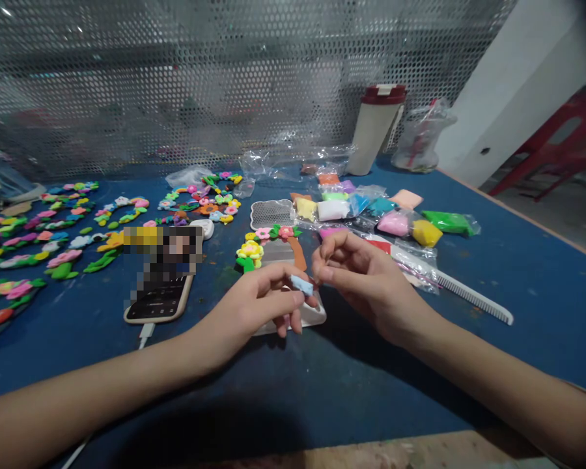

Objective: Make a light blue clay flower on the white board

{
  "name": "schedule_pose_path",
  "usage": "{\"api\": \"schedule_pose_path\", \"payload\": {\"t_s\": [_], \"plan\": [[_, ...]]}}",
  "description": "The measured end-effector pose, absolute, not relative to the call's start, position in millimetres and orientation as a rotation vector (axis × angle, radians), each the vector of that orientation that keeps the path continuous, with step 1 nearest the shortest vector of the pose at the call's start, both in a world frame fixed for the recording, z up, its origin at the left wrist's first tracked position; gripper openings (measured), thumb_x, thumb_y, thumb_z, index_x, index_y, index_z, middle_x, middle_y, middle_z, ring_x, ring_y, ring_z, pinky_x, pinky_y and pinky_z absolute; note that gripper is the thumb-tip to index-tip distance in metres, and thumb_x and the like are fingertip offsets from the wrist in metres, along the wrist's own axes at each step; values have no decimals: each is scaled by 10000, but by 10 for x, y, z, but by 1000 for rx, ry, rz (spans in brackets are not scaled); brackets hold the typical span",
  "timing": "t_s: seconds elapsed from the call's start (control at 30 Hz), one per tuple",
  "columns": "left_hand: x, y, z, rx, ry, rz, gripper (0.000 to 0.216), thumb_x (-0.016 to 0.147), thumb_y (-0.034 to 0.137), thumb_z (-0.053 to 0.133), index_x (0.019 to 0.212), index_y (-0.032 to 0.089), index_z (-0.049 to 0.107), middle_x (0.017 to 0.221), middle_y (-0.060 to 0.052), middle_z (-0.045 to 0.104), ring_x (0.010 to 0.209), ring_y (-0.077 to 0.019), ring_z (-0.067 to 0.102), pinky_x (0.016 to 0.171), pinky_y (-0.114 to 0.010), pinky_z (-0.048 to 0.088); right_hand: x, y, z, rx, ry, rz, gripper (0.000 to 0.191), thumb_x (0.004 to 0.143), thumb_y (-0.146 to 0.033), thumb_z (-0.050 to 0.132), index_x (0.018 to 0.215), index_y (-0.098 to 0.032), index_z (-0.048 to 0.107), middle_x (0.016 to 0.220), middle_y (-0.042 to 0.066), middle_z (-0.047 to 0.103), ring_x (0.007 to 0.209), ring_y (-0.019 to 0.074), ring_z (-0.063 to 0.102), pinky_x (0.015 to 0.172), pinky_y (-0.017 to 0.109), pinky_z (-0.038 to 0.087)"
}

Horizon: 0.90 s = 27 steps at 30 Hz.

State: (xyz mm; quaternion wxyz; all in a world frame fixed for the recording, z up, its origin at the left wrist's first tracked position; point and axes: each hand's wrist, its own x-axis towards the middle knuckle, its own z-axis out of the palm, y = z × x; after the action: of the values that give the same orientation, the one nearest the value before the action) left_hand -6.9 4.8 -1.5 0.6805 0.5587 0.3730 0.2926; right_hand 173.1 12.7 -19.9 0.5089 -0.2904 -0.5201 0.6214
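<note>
Between the thumb and fingers of my left hand [268, 299] is a small piece of light blue clay [301, 284]. To its right is my right hand [359, 273], its thumb and forefinger pinched together; whether a tiny bit sits between them I cannot make out. Below and behind both hands lies a small mirror [279, 253], its frame decorated with clay: yellow flowers [250, 252], pink flowers [286, 232], green leaves and a brown strip [299, 253]. My left hand covers its lower part.
Bagged clay packs [333, 209] and a white comb [473, 299] lie to the right. A charging phone [163, 296] and many flower-decorated rings [122, 212] are on the left. A lidded cup [374, 133] stands at the back before a perforated metal panel [176, 85].
</note>
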Motion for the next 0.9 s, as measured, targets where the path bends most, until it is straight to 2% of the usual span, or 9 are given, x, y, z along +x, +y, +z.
{"api": "schedule_pose_path", "payload": {"t_s": [0.17,0.27,0.4,0.57,0.67,0.77,0.83,0.9], "plan": [[-63,61,-16,1338,935,641,185,819,343,621,808,168,561,576,43,567,508,-88,525,508,-193,418,1740,118,-192,-683,-1246,1490,173,753,-150,700,796,-196,539,754,-33,574,678,84,554,656,217,463],[-41,72,-9,1367,943,598,156,852,304,572,845,150,595,579,34,578,502,-95,546,522,-206,435,1742,125,-202,-665,-1235,1495,166,765,-161,693,796,-197,534,744,-34,581,672,90,567,653,234,464],[-46,62,-7,1423,961,583,213,874,301,534,754,138,599,611,21,603,416,-58,494,470,-190,369,1734,134,-201,-780,-1175,1445,156,759,-176,692,804,-192,543,733,-40,556,662,84,540,625,224,431],[-87,46,-22,1461,1001,509,317,871,367,538,661,135,581,430,57,481,353,-43,404,411,-158,299,1725,133,-203,-755,-1181,1470,102,795,-185,653,782,-187,552,682,-42,543,639,85,505,613,219,401],[-86,78,-26,1417,977,540,312,881,346,525,667,128,590,492,22,568,372,-58,480,405,-157,346,1725,136,-220,-738,-1166,1502,90,846,-202,598,765,-179,568,705,-27,558,654,86,517,637,221,409],[-71,111,-25,1299,926,641,191,882,256,538,800,123,648,603,-14,662,473,-87,589,479,-166,451,1727,148,-235,-770,-1115,1534,139,888,-214,535,763,-174,580,737,-9,582,667,89,540,651,224,422],[-63,116,-23,1178,868,690,134,859,192,577,946,139,665,781,-41,719,627,-105,655,588,-179,510,1732,162,-242,-801,-1070,1518,159,900,-220,514,764,-175,582,744,0,592,684,96,550,659,227,426],[-59,109,-21,1057,802,714,206,859,200,585,1047,152,654,1012,-79,713,804,-139,677,675,-205,536,1742,177,-247,-834,-1021,1495,166,901,-233,514,763,-177,586,753,7,598,702,103,551,668,232,426]]}}
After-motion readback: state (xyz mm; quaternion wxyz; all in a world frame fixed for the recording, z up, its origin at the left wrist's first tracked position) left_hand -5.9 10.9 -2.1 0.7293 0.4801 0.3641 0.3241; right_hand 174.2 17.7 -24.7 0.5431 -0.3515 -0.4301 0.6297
